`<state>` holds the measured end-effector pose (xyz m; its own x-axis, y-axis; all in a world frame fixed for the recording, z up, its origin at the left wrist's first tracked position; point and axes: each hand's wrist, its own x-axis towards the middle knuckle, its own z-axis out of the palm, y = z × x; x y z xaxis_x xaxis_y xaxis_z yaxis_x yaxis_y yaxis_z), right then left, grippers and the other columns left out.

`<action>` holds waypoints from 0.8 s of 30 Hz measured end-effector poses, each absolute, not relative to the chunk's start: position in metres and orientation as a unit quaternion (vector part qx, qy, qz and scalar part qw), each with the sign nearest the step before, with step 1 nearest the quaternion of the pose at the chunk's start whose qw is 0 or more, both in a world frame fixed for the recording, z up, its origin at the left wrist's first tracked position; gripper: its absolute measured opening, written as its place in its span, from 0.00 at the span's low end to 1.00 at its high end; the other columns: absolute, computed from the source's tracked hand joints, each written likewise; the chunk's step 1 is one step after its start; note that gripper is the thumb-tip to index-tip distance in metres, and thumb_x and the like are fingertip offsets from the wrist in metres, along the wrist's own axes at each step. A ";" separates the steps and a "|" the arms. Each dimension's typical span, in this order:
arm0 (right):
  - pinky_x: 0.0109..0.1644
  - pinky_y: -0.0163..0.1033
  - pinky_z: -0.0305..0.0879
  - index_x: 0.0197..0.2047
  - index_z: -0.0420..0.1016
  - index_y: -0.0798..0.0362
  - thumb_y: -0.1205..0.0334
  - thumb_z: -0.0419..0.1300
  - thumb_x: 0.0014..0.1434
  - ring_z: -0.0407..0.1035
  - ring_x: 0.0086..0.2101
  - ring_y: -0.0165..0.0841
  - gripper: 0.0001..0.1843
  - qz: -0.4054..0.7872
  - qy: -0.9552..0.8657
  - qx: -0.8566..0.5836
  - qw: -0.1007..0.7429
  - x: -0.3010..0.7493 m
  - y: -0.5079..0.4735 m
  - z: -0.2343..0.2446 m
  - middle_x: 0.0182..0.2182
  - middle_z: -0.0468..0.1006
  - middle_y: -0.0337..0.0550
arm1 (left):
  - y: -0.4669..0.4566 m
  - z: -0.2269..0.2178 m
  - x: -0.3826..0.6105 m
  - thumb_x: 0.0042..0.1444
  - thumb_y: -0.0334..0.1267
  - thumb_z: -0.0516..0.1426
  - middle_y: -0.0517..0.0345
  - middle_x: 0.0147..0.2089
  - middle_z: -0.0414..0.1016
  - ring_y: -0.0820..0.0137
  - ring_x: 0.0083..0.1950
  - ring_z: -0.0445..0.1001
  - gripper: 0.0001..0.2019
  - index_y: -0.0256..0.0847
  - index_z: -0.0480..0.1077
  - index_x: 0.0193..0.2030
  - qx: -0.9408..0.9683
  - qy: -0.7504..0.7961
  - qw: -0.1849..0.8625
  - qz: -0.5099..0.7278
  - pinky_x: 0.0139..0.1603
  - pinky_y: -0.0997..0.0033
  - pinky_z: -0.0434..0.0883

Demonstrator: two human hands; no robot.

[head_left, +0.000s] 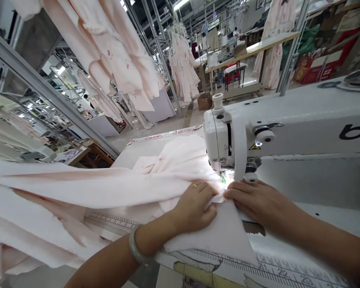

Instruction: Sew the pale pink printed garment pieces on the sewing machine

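Bare forearms (315, 236) are extending from the lower corners over a sewing table (138, 150) in a garment workroom. Across the right side, a white sewing machine (288, 132) is standing over the work, bright light falling on its needle area (226, 176). Pale pink fabric (93, 186) is trailing in from the left, gathering in folds beside the machine, reaching the needle area and spreading a flat corner toward the near edge. More pink cloth (117, 52) is hanging overhead at upper left. Along the table's near edge, a printed ruler (282, 270) is running partly beneath the fabric. The left hand (195, 208), fingers bent, is resting on the fabric just short of the needle area; the right hand (255, 198), fingers close together, is touching it from the other side. Folds and fingers are hiding the contact, so whether either is pinching or only pressing cannot be told. A pale bangle (132, 245) is circling the left forearm; a gold-coloured ring (195, 185) is gleaming on that hand.
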<state>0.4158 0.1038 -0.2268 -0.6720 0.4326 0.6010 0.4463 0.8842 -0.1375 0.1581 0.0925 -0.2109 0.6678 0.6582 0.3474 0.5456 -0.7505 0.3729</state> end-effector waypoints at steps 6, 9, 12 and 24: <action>0.54 0.51 0.68 0.52 0.77 0.57 0.74 0.49 0.77 0.76 0.46 0.45 0.15 -0.085 -0.923 -0.178 0.331 0.414 0.103 -0.236 0.43 0.84 0.50 | 0.125 -0.178 0.139 0.74 0.38 0.52 0.45 0.49 0.82 0.58 0.55 0.79 0.09 0.41 0.72 0.44 0.910 0.274 0.272 0.151 0.61 0.55 0.76; 0.55 0.51 0.67 0.48 0.77 0.55 0.75 0.46 0.77 0.76 0.45 0.44 0.18 -0.095 -0.926 -0.166 0.325 0.417 0.103 -0.231 0.42 0.84 0.48 | 0.125 -0.155 0.144 0.76 0.42 0.53 0.52 0.40 0.79 0.63 0.45 0.77 0.15 0.42 0.68 0.35 0.869 0.354 0.318 0.133 0.50 0.63 0.75; 0.49 0.48 0.66 0.49 0.77 0.52 0.72 0.46 0.79 0.76 0.44 0.41 0.18 -0.066 -0.933 -0.174 0.307 0.423 0.103 -0.224 0.43 0.83 0.47 | 0.115 -0.145 0.160 0.77 0.43 0.50 0.55 0.39 0.77 0.65 0.42 0.75 0.16 0.43 0.66 0.36 0.841 0.430 0.290 0.152 0.47 0.65 0.72; 0.50 0.50 0.68 0.47 0.81 0.47 0.64 0.51 0.80 0.73 0.41 0.41 0.16 0.161 -0.944 -0.195 0.213 0.430 0.093 -0.207 0.38 0.80 0.43 | 0.082 -0.195 0.186 0.60 0.38 0.68 0.50 0.48 0.79 0.55 0.52 0.77 0.15 0.43 0.68 0.49 0.852 0.468 0.141 0.186 0.54 0.56 0.77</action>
